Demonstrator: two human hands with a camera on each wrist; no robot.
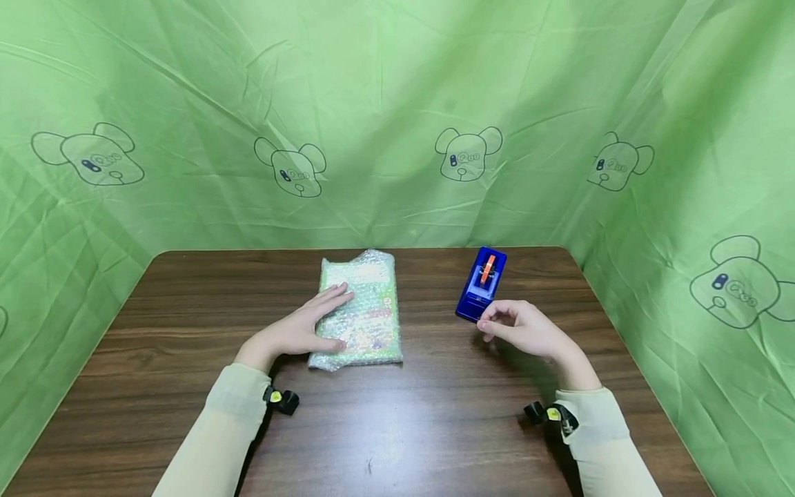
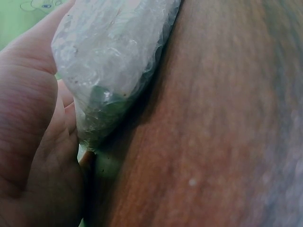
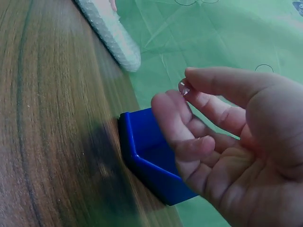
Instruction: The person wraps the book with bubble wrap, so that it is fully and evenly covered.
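A flat bubble-wrapped package (image 1: 366, 304) lies at the middle of the brown table (image 1: 397, 414). My left hand (image 1: 319, 321) rests on its left half with straight fingers, the thumb along its near edge. The left wrist view shows the package's corner (image 2: 113, 56) against the palm (image 2: 33, 142). A blue tape dispenser (image 1: 481, 283) with an orange roll (image 1: 488, 269) stands to the right. My right hand (image 1: 491, 326) hovers just in front of it with curled fingers. In the right wrist view, thumb and forefinger (image 3: 184, 90) pinch what looks like a small clear bit of tape beside the dispenser (image 3: 151, 161).
Green cloth with cartoon bear prints (image 1: 466, 155) walls in the table at the back and on both sides. Bare wood lies between the two forearms. The package's end (image 3: 111, 33) shows at the far edge in the right wrist view.
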